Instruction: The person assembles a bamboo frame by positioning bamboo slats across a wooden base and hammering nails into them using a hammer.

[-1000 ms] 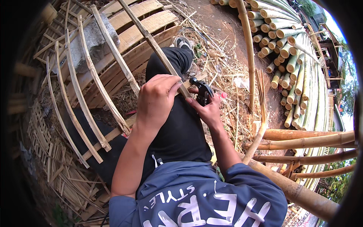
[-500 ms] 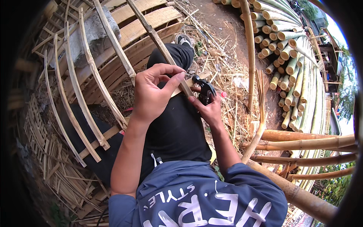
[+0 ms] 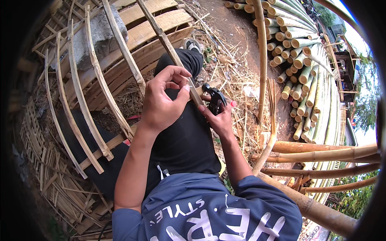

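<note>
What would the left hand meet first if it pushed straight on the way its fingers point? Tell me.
Probably the bamboo slat: the left hand already pinches it at thumb and forefinger. Just beyond sits the black tool in the right hand.

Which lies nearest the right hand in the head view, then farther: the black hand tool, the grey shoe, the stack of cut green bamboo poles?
1. Black hand tool: in the right hand.
2. Grey shoe: up and left.
3. Stack of cut green bamboo poles: upper right, farthest.

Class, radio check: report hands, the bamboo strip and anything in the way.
Left hand pinching the bamboo strip over the lap. Right hand gripping a black tool against the strip. Curved slats lean close on the left; none cross the strip.
</note>
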{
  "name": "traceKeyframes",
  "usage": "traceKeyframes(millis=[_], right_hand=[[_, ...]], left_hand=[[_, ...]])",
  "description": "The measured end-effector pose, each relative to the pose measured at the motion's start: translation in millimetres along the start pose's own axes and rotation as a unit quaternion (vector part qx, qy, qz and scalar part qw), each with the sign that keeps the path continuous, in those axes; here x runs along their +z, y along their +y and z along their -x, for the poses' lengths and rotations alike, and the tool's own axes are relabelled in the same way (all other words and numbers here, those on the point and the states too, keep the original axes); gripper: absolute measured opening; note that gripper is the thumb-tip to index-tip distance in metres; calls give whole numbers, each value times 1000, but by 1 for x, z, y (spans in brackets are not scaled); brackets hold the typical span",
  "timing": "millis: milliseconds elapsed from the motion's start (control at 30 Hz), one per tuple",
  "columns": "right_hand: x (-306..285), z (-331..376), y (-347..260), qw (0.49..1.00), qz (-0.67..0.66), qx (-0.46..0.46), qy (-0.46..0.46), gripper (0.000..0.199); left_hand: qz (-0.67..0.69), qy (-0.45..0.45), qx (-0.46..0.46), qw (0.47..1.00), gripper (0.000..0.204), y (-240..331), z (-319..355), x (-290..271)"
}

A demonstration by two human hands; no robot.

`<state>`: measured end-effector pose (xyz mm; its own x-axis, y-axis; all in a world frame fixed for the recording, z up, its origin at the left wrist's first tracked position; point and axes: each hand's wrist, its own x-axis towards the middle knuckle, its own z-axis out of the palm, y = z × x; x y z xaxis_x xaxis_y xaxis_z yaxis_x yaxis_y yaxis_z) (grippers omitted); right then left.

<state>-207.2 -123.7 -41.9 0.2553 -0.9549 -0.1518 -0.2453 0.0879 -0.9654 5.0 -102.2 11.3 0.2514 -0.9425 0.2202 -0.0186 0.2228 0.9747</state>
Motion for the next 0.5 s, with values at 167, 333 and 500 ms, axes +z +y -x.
traceKeyframes(millis=[167,333,500], right_hand=[[0,0,0,1000,6,8,3,42],[0,1,-11,999,7,52,-2,41],[0,0,-6,1000,12,11,4,41]], left_hand=[[34,60,68,995,13,-16,-1,7],[58,65,29,996,9,-10,1,1],[45,36,12,998,7,-15,5,4]])
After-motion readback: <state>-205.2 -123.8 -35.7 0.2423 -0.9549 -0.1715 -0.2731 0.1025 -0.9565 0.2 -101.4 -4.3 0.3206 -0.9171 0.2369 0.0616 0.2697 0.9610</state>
